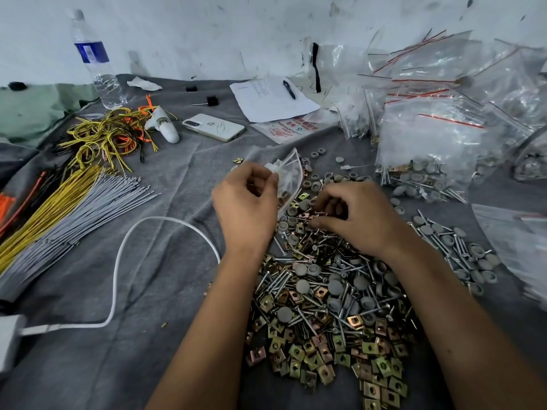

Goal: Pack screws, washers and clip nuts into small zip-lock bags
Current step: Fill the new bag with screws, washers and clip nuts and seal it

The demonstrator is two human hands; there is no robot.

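A big heap of screws, grey round washers and brass-coloured clip nuts lies on the grey cloth in front of me. My left hand pinches the mouth of a small clear zip-lock bag, held over the heap's far left edge with a few grey washers inside. My right hand is curled down onto the heap's far end, fingertips pinching small screws and clip nuts. What exactly lies under its fingers is hidden.
Filled zip-lock bags pile up at the back right. A phone, papers with a pen, a water bottle, coloured wire bundles and a white charger cable lie to the left.
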